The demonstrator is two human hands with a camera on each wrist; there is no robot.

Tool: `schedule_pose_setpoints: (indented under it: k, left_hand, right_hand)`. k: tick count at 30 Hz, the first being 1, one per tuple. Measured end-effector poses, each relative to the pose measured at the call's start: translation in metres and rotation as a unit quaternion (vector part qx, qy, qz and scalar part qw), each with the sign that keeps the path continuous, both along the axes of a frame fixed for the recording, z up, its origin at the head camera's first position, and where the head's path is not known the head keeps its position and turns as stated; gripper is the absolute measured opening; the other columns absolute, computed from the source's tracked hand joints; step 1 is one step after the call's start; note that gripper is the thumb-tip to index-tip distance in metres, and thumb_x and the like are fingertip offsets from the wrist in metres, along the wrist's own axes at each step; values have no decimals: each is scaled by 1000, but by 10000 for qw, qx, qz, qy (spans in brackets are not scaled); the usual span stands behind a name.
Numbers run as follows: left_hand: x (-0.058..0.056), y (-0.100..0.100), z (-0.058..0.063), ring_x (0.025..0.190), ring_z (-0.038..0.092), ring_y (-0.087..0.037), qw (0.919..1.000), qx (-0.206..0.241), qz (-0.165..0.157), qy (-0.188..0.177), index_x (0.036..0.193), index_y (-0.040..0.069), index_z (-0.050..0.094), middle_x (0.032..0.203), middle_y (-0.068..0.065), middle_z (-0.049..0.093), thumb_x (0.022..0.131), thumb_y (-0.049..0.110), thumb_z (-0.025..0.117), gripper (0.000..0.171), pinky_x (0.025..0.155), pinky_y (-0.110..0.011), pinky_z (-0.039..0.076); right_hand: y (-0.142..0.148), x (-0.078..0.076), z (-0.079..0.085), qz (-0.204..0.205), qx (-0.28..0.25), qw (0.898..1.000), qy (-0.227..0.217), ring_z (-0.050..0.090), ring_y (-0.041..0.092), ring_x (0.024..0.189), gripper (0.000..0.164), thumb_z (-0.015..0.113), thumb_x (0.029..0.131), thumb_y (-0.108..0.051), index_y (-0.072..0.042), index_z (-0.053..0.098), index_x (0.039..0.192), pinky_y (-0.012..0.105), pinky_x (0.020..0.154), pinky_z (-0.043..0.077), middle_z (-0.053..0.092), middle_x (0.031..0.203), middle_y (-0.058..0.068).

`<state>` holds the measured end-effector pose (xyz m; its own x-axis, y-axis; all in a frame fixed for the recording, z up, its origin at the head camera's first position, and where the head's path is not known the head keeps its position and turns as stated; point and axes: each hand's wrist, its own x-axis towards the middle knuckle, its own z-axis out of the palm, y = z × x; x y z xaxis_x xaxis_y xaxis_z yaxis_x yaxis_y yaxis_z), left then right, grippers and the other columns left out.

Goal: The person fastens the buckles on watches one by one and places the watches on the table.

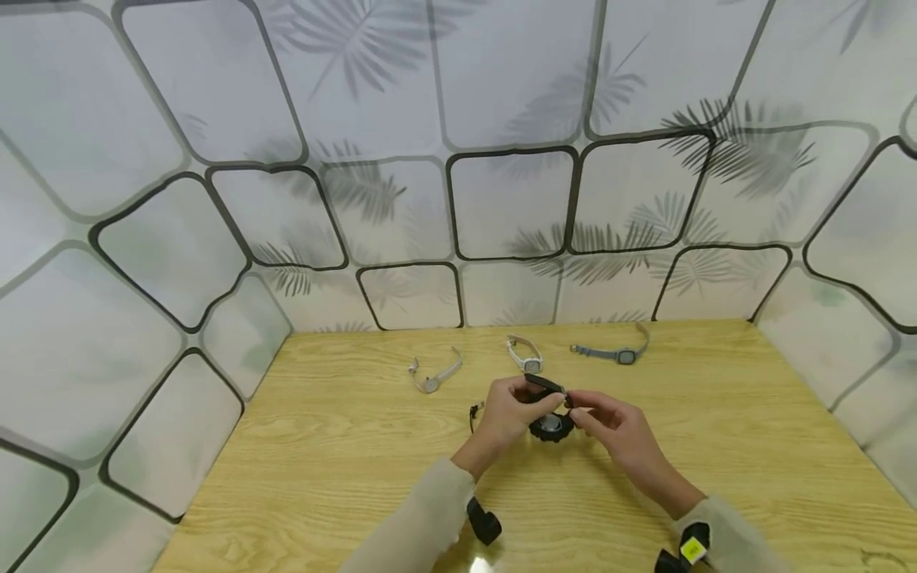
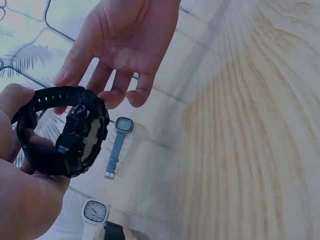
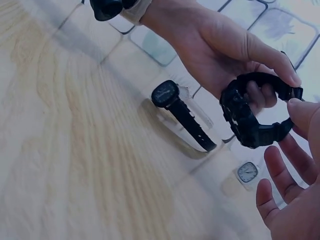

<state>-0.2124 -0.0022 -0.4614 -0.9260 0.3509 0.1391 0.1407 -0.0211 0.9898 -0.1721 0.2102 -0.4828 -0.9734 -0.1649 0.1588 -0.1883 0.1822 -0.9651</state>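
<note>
A chunky black wristwatch [image 1: 551, 426] is held up off the table between both hands, its strap curved into a loop. My left hand [image 1: 506, 414] grips the strap, with the thumb along it and fingers through the loop, as the right wrist view shows. With thumb and forefinger, my right hand [image 1: 618, 430] pinches the strap near its end; its other fingers [image 3: 280, 175] spread below. In the left wrist view the watch's thick case [image 2: 82, 135] faces away from the left palm. Exactly how the strap ends meet is hidden by the fingertips.
Behind the hands lie a thin silver watch [image 1: 432, 383], a white watch [image 1: 532, 364] and a blue-grey watch [image 1: 626, 356]. Another black watch [image 3: 165, 94] lies left of the left hand. A patterned backdrop [image 1: 516, 207] rises along the wooden table's [image 1: 322, 477] back and sides.
</note>
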Motion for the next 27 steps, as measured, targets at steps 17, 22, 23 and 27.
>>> schedule_pose_setpoints:
  k: [17,22,23,27]
  left_hand:
    - [-3,10,1,75,67,-6,9932,-725,228,884,97,11,81,89,1,75,89,23,84,15,64,-24,58]
    - [-3,13,2,81,67,-3,9886,-970,243,1124,100,11,82,97,1,78,89,24,83,17,66,-22,58]
    - [-3,13,2,81,67,-3,9879,-992,238,1166,100,11,82,98,1,78,89,24,83,17,67,-22,58]
    - [-3,14,2,81,67,-2,9842,-1074,207,1395,101,10,82,98,1,78,91,23,82,16,66,-21,57]
  right_hand:
    - [13,-22,47,209,1272,9848,1162,70,17,99,34,66,103,-22,-22,67,137,31,81,58,70,123,5]
    - [9,-29,55,564,1502,9783,1308,68,17,98,33,68,102,-21,-18,69,134,32,80,59,68,128,7]
    - [9,-30,56,593,1569,9768,1332,67,17,98,32,69,101,-20,-17,69,134,32,79,59,68,126,6]
    - [8,-33,59,718,1765,9719,1383,63,17,98,32,69,101,-19,-13,70,132,32,78,58,68,121,5]
